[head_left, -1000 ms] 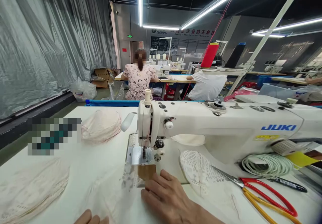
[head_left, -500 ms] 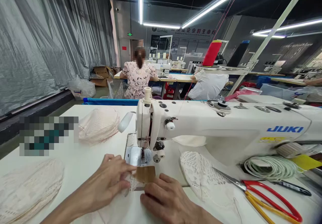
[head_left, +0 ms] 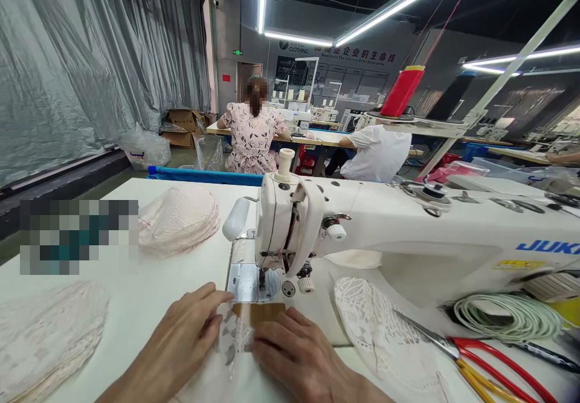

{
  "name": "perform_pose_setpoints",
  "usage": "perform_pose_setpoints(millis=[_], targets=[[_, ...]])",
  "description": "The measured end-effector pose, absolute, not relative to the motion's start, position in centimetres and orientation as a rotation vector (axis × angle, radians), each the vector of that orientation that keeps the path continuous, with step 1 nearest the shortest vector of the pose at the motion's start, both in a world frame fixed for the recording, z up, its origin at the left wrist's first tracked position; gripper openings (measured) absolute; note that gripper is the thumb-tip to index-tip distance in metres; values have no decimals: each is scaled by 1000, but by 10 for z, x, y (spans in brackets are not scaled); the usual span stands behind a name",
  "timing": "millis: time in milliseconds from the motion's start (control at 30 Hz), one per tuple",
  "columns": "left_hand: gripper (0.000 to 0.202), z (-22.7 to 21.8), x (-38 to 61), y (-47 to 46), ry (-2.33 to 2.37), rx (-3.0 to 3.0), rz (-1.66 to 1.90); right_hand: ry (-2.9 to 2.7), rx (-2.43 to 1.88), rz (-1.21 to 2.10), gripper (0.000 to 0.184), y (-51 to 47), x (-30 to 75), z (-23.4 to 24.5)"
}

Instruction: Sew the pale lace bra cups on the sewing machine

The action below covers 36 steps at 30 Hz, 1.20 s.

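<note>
A sheer white lace piece lies in front of the sewing machine, partly over a brown patch on the machine bed. My left hand holds the lace's left edge, its index finger reaching near the metal needle plate. On the other side, my right hand presses the lace down with curled fingers, which hide part of it. The presser foot stands just beyond the lace, apart from it.
Stacked lace pieces lie behind left, with another stack near the left edge. Right of my hands are a lace cup, red-and-yellow-handled scissors and coiled pale cord. Two people sit at machines ahead.
The view has shifted, so the machine sits further right. My left hand's fingers have moved slightly left and apart, showing more of the lace. My right hand stays on the lace.
</note>
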State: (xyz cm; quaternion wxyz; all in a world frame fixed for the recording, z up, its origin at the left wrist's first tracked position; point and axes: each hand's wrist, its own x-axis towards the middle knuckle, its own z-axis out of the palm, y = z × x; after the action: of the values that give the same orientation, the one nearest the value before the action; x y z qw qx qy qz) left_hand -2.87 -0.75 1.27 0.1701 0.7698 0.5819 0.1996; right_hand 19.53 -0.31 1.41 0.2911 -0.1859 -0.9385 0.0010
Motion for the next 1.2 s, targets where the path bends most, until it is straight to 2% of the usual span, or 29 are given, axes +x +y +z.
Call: perform_pose_setpoints(millis=[167,1200], targets=[[34,13,-25,-7,1636,2220,467,-2482,-458,-61,27,0,193,13],[33,0,-21,-10,1640,2308,651,-2411,-471,-237,19,0,190,2]])
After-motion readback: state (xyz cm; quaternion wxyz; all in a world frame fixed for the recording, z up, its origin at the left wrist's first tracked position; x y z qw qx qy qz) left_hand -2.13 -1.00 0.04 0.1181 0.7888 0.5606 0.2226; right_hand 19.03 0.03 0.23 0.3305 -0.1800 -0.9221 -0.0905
